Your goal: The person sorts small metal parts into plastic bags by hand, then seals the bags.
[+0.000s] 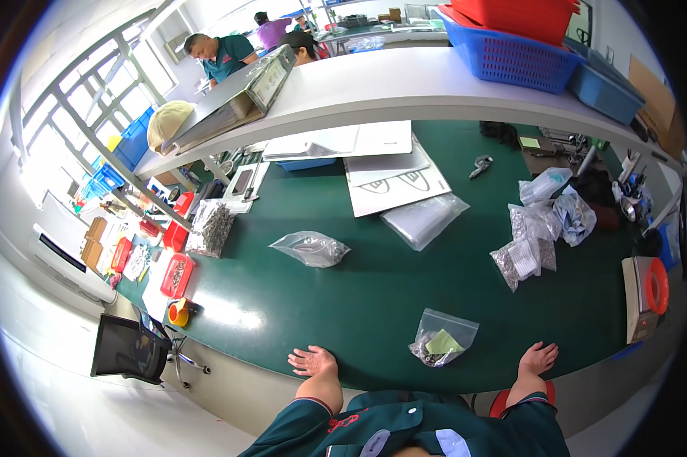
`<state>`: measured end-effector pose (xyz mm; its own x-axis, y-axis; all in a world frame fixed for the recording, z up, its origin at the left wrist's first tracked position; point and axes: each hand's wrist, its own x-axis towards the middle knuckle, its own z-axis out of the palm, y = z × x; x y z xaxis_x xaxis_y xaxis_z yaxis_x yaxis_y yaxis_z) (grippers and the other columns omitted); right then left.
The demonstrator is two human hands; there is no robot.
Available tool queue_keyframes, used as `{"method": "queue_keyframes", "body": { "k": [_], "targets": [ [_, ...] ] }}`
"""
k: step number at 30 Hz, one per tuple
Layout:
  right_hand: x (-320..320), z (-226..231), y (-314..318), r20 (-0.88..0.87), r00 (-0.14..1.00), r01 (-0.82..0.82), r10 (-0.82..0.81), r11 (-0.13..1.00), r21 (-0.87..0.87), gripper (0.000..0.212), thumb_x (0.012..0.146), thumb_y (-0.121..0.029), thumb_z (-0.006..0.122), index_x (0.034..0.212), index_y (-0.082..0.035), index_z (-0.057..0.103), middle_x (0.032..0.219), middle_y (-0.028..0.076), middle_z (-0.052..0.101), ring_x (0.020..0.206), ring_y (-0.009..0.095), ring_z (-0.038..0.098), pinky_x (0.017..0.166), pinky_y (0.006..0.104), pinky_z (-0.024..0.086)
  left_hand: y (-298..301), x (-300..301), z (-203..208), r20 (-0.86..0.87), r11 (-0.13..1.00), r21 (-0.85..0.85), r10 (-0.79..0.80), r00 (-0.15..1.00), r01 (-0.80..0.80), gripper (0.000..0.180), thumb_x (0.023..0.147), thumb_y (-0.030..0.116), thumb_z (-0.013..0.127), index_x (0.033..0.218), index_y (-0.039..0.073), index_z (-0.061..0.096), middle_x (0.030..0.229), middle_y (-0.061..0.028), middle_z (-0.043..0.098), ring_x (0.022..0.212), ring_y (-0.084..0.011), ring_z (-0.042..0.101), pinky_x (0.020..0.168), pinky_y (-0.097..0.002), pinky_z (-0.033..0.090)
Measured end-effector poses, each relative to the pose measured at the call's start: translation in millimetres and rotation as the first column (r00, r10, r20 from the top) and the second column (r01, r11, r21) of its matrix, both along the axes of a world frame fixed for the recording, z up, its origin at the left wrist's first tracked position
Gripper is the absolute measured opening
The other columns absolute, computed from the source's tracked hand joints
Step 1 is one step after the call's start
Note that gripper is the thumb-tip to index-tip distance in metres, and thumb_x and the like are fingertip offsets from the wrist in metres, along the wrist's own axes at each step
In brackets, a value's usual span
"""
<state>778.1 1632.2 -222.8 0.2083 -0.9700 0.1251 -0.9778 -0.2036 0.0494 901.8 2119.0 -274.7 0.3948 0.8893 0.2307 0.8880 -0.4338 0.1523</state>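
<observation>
Left hand: the left hand [311, 359] is laid empty at the near edge of the dark green table top [374, 289], palm turned up, fingers spread; nothing is held.
Right hand: the right hand [539, 358] is rested flat on the same near edge, fingers loosely spread, nothing pinched.
Nearest thing: a small clear zip-seal plastic bag with small metal parts and a yellow-green slip inside [442, 337] is found lying flat on the table between the two hands, just beyond them.
Bearing: the bag is placed ahead and to the right of the left hand, ahead and to the left of the right hand; the right hand is judged slightly nearer.
Long axis: the bag is set on a slant, its sealed end up and to the right, its filled end down and to the left.
Further out, centre: a clear crumpled bag of metal parts [311, 248] and a flat empty clear bag [424, 218] are seen, with white printed sheets [395, 183] behind them.
Further out, right: a cluster of clear bags of small hardware [530, 244] and a white scale with an orange ring [647, 293] are noted.
Further out, left: a red tray of parts [177, 275] is kept at the table end.
Above: a white shelf [404, 84] is loaded with a blue mesh basket [511, 55].
Background: other people are seated well apart.
</observation>
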Motion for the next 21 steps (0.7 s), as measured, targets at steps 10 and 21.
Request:
{"method": "queue_keyframes", "body": {
  "k": [10,21],
  "targets": [
    [-2,-2,-1,-0.015,1.000,0.002,-0.003,1.000,-0.010,0.046,0.086,-0.033,0.033,0.122,-0.005,0.035,0.127,0.009,0.035,0.118,0.022,0.031,0.096,0.0376,0.027,-4,1,6,0.006,1.000,-0.013,0.012,1.000,-0.012,0.045,0.078,0.031,0.040,0.117,0.008,0.036,0.131,-0.0096,0.027,0.125,-0.0221,0.019,0.099,-0.0429,0.014],
    [-4,-9,-3,0.007,1.000,0.002,-0.002,1.000,-0.022,0.046,0.086,-0.032,0.033,0.122,-0.005,0.036,0.128,0.009,0.034,0.118,0.022,0.031,0.096,0.0376,0.026,-3,1,6,-0.017,1.000,0.007,0.030,0.999,-0.030,0.046,0.078,0.033,0.039,0.117,0.009,0.037,0.131,-0.0081,0.027,0.124,-0.0214,0.020,0.098,-0.0431,0.016]
  ]
}}
